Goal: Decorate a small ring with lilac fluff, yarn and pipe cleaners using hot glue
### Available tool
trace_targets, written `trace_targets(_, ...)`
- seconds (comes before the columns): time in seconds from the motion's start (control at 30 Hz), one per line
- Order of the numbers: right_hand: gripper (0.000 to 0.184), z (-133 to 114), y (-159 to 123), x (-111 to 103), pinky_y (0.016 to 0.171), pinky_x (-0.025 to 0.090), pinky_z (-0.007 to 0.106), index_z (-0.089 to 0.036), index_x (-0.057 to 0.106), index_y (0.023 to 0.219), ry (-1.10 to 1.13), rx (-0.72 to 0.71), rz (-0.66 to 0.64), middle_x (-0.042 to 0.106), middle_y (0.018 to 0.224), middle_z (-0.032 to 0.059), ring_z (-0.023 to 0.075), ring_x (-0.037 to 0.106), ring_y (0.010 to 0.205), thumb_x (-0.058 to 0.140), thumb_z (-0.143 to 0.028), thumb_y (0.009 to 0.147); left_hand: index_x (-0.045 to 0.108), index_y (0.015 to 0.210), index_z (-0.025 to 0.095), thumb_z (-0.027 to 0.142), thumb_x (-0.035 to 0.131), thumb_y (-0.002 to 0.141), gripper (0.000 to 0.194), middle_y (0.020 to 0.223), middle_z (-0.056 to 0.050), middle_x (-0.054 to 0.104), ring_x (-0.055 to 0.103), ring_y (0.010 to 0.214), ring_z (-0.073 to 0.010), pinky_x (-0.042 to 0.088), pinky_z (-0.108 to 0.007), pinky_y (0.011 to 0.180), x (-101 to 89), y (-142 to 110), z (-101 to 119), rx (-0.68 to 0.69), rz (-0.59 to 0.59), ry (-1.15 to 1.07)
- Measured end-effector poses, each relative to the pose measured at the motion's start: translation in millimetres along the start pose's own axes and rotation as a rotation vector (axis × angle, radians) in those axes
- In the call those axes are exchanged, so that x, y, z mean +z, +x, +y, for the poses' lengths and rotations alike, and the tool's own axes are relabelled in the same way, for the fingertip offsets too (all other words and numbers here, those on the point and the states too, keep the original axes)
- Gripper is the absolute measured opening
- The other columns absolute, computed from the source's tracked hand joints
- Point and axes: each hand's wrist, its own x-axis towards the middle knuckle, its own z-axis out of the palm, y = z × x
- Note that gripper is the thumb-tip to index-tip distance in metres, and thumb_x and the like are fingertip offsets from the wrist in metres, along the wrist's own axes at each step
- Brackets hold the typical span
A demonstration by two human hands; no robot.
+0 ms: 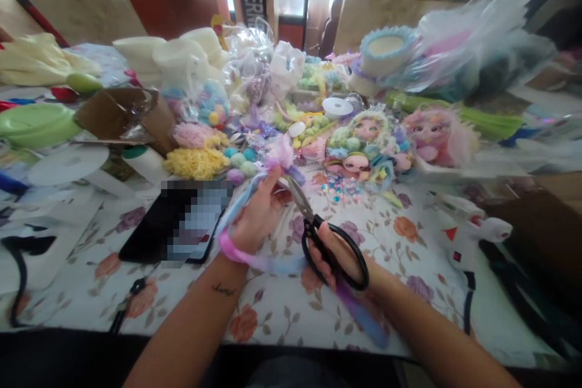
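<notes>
My left hand (261,206) is closed, pinching a gathered pink and lilac tuft of sheer ribbon (278,154) at its fingertips. From there a long pastel tail in pink, blue and purple loops around my left wrist and trails to the lower right, passing behind the scissors. My right hand (330,257) grips the black-handled scissors (313,218) through their loops. Their metal blades point up and left to the ribbon beside my left fingers. Whether the blades touch the ribbon I cannot tell.
A tablet (150,227) lies left on the flowered tablecloth (273,315). A white glue gun (468,230) stands right. Behind are pompoms (236,160), doll-face pieces (364,130), scattered sequins (336,188), a cardboard box (122,112), ribbon spools (337,107) and plastic bags (250,54).
</notes>
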Motion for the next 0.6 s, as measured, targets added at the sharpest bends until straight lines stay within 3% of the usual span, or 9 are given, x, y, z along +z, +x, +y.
trace_targets(0.13,0.069,1.8,-6.2,0.9,0.029,0.033,0.017,-0.020,0.047,0.067,0.021,0.022,0.087,0.043,0.046,-0.0073,0.0059,0.037,0.033,0.044,-0.088,0.077,0.067,0.089,0.018,0.039,0.074,0.082,0.024,0.085,0.000,0.072,0.065,0.069,-0.0114,0.052,-0.026,0.068,3.8,-3.1,-7.7,-0.009,0.003,0.029)
trace_targets(0.37,0.069,-3.1,-11.5,3.5,0.032,0.032,0.016,-0.019,0.049,0.069,-0.020,0.036,0.106,0.043,0.048,-0.0067,0.0052,0.038,0.034,0.043,-0.087,0.080,0.069,0.092,0.018,0.040,0.074,0.083,0.025,0.087,-0.001,0.073,0.068,0.075,-0.0131,0.055,-0.029,0.078,9.0,-9.0,-10.6,0.003,0.019,0.012)
trace_targets(0.6,0.069,-0.8,-12.7,3.2,0.031,0.030,0.016,-0.019,0.049,0.068,0.080,0.079,0.084,0.043,0.047,-0.0069,0.0048,0.036,0.034,0.047,-0.087,0.077,0.069,0.098,0.023,0.045,0.074,0.082,0.028,0.079,0.001,0.073,0.070,0.080,-0.0169,0.053,-0.027,0.071,5.1,-7.3,-12.5,0.038,0.019,0.048)
